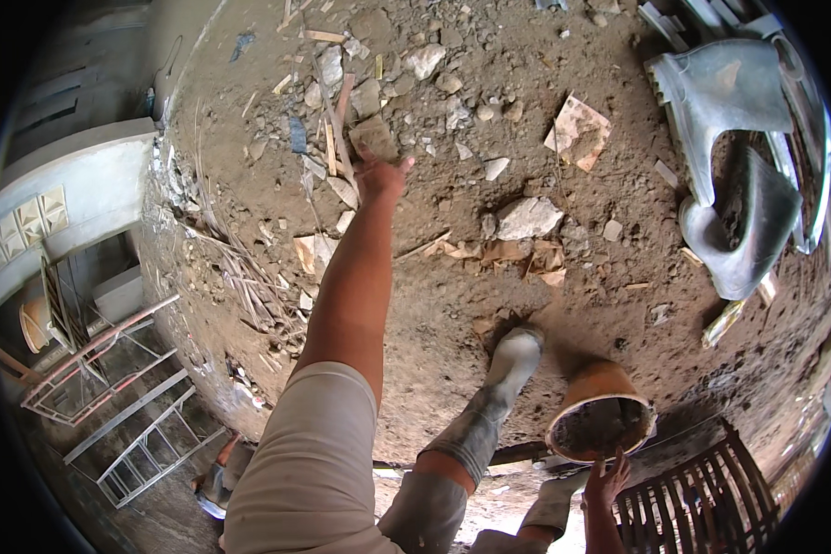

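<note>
My left hand (379,177) reaches far out over the dirt at the end of a beige-sleeved arm. Its fingers are closed on the near edge of a flat, dirt-coloured slab of rubble (374,138), the thumb sticking out to the right. Wood strips (344,100) and smaller stones lie around it. At the lower right, my right hand (606,480) has its fingers apart beside the rim of an orange-brown bucket (604,380). The bucket is tilted so its mouth faces me, and some dark material shows inside. Whether those fingers touch the rim is hard to tell.
My boot (515,355) stands left of the bucket. Pale rocks (529,219) and a broken tile (577,132) lie on the rubble-strewn dirt. Grey bent sheeting (734,92) is at the upper right, a slatted dark frame (702,494) at the lower right, ladders (148,452) at the left.
</note>
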### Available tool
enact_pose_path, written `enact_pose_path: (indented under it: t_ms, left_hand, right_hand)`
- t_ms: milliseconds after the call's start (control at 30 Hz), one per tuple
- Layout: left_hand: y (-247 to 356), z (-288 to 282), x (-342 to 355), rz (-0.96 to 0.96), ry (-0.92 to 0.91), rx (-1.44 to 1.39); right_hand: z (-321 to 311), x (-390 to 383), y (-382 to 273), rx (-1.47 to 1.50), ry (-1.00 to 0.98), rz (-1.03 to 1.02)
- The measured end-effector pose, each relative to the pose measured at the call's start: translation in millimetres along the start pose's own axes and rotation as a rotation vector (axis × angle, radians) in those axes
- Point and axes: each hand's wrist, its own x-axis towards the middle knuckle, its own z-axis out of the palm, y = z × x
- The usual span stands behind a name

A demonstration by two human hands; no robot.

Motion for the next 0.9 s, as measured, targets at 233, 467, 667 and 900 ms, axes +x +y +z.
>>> enact_pose_path:
  t_ms: [233, 467, 667, 900]
  left_hand:
    - [-38, -3, -7, -0.006, 0.047, -0.581]
    - [-79, 12, -130, -0.036, -0.357, -1.255]
    - [-15, 31, -288, 0.25, -0.652, -1.288]
    - [86, 22, -527, 0.468, -1.299, -1.005]
  right_hand:
    - [12, 14, -20, 0.132, 0.1, -0.052]
    - [15, -17, -10, 0.325, 0.169, -0.167]
    - [-31, -38, 9, 0.623, 0.219, -0.182]
    - [-73, -1, 14, 1.598, -0.092, -0.279]
